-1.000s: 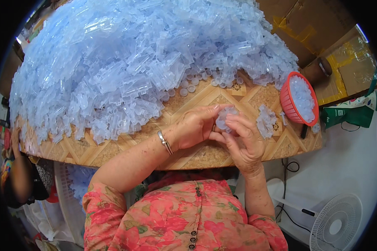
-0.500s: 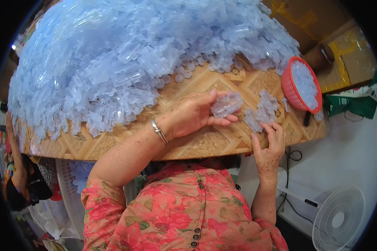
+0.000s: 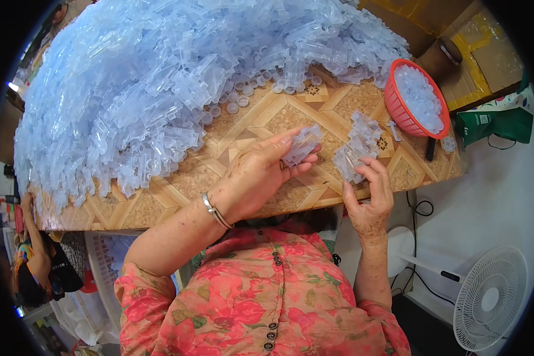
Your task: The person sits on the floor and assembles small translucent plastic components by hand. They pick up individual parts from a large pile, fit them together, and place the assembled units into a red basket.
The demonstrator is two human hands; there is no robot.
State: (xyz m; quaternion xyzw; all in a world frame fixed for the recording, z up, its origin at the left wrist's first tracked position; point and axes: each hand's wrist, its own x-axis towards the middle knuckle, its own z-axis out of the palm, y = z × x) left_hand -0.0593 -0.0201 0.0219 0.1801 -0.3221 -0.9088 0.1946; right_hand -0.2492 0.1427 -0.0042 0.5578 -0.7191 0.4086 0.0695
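Observation:
My left hand is closed around some clear plastic pieces, pinched between thumb and fingers above the table. Their exact number is hard to make out. To the right, my right hand touches the near end of a small cluster of similar clear pieces, its thumb and fingers apart. A huge heap of clear, bluish plastic pieces covers the far and left parts of the table. Small round clear discs lie along the heap's near edge.
A red plastic basket filled with clear round pieces stands at the table's right. A short black object lies beside it. Cardboard boxes, a green bag and a white fan are farther right. Another person's arm shows at far left.
The whole view has shifted slightly. The pieces in my left hand are now tilted more upright. My right hand's fingers have moved slightly onto the near end of the small cluster.

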